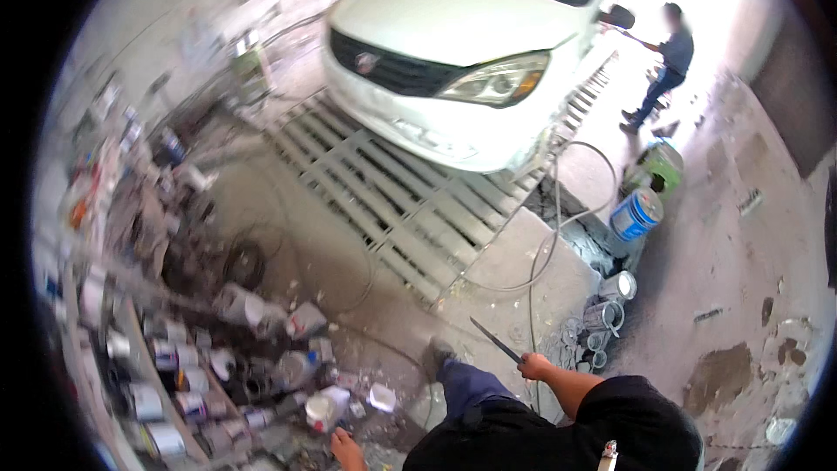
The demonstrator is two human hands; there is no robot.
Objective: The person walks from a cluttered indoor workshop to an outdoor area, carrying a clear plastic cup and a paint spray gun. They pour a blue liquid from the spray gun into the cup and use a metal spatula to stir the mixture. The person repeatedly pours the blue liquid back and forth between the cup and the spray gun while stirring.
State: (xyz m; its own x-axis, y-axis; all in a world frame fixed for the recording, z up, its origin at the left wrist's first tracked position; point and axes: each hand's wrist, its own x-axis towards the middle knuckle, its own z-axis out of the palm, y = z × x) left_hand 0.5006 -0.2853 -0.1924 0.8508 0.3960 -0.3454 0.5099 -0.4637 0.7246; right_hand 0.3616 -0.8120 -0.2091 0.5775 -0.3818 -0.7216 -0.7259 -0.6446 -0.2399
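Note:
My right hand [534, 366] is closed round the end of a long, narrow, dark knife-like blade [495, 339]. Its tip points away from me and to the left, above the dusty floor. Low in the picture, my left hand [347, 452] has its fingers drawn together. Something small and dark shows at its fingertips, too small to name. Just beyond that hand stand a white tub [323, 410] and a small white container [381, 398] among littered cans. My shoe [440, 351] is on the floor between the two hands.
A white car [445, 44] stands over a slatted floor grate [384, 201]. A hose [558, 235] loops across the floor. Right of it are a blue-and-white bucket [636, 215], a green drum [660, 166] and several paint-stained cans [603, 316]. Cluttered shelves [144, 366] line the left. Another person [671, 57] stands beside the car.

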